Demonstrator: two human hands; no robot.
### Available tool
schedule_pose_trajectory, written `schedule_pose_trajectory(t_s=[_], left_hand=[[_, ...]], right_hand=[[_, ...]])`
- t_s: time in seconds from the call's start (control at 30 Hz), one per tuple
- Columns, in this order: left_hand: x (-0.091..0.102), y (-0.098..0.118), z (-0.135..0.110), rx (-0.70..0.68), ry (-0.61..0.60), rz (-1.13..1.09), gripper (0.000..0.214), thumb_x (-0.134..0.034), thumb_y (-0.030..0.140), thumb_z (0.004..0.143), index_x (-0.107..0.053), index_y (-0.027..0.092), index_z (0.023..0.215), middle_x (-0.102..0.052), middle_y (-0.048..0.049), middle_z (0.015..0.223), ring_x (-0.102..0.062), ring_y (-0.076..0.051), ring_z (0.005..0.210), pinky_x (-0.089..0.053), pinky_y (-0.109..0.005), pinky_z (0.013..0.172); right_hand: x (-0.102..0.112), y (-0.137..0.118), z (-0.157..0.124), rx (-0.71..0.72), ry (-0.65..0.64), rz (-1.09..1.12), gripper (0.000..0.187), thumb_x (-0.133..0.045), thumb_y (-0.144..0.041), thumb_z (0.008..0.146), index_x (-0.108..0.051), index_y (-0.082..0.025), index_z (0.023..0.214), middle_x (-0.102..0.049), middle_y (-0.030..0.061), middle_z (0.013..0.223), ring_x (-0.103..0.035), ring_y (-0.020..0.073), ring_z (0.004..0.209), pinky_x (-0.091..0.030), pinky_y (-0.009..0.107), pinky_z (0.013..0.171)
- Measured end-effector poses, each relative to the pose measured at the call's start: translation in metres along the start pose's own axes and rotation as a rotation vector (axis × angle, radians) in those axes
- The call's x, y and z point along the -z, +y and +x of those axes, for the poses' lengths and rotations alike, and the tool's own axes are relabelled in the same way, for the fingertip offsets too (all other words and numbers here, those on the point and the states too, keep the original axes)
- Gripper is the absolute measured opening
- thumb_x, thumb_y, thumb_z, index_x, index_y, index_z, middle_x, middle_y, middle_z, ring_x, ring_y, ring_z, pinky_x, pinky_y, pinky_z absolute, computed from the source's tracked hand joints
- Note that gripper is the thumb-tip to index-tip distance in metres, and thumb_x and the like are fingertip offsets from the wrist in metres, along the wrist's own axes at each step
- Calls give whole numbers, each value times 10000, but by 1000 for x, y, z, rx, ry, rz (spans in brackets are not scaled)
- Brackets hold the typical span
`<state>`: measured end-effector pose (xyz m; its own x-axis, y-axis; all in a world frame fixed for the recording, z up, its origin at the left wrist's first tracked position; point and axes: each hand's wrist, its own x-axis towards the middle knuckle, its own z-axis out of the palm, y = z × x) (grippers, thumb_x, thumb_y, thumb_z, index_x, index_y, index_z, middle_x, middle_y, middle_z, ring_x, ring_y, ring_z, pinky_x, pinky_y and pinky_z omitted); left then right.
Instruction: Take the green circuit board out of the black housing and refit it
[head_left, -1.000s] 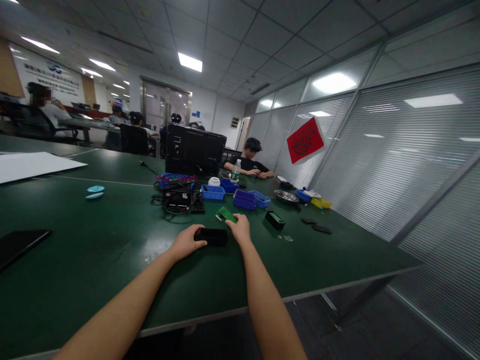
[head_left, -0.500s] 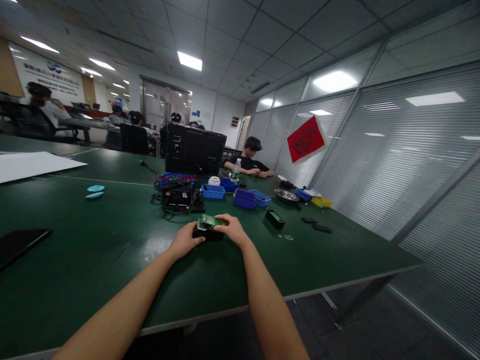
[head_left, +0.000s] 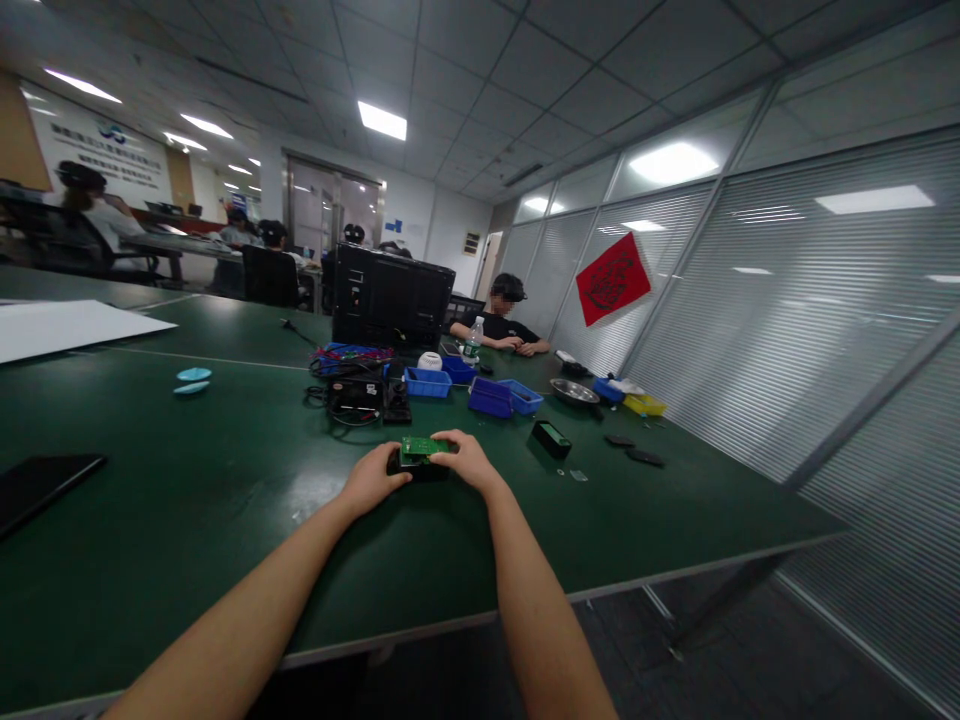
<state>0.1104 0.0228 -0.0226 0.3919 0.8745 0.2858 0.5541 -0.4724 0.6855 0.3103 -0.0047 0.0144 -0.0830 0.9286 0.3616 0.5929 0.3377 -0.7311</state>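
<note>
A green circuit board (head_left: pixel 421 447) lies over the top of a small black case (head_left: pixel 424 471) on the table in front of me. My left hand (head_left: pixel 373 477) grips the left end of the case, with its thumb along the near side. The fingers of my right hand (head_left: pixel 465 458) pinch the right end of the board. Part of the case is hidden behind the board and my fingers. To the right stands another black case (head_left: pixel 551 439) with a green board showing in its top.
Behind my hands are a black power unit (head_left: pixel 355 400) with cables, a blue bin (head_left: pixel 427 382), a dark blue bin (head_left: pixel 490 397) and a monitor (head_left: pixel 392 298). Farther right sit a metal dish (head_left: pixel 574 391) and dark flat pieces (head_left: pixel 643 457). A person (head_left: pixel 504 322) sits across the table.
The circuit board has gone from tilted to flatter over the case, its top face now showing more. My hands have hardly moved.
</note>
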Motion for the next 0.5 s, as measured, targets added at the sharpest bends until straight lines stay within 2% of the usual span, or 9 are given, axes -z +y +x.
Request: schedule_pose_trajectory(t_s=[0.23,0.4,0.5], left_hand=[[0,1,0,3,28,22,563,-632,292,636,-476,201,1169,-580,-64,1115,-544,-217,1000,-404,-294,854],[-3,-4,3,41,99,-4,622,-612,245,646,-414,178,1232,-582,-67,1068,-578,-181,882,-430,-279,810],[-4,-8,5,37,129,-15,600,-597,234,651,-421,168,1221,-581,-64,1031,-574,-165,821,-440,-279,789]], right_hand=[[-5,6,0,-11,-70,-44,372,-693,-278,613,-635,-219,977,-602,32,994,-535,180,921,-403,321,827],[-5,6,-1,-43,-92,31,530,-696,-323,607,-566,-201,1107,-594,58,1054,-544,186,956,-405,328,847],[-10,7,-1,-10,-130,-65,555,-716,-316,577,-568,-214,1102,-581,54,1081,-529,199,988,-388,341,872]])
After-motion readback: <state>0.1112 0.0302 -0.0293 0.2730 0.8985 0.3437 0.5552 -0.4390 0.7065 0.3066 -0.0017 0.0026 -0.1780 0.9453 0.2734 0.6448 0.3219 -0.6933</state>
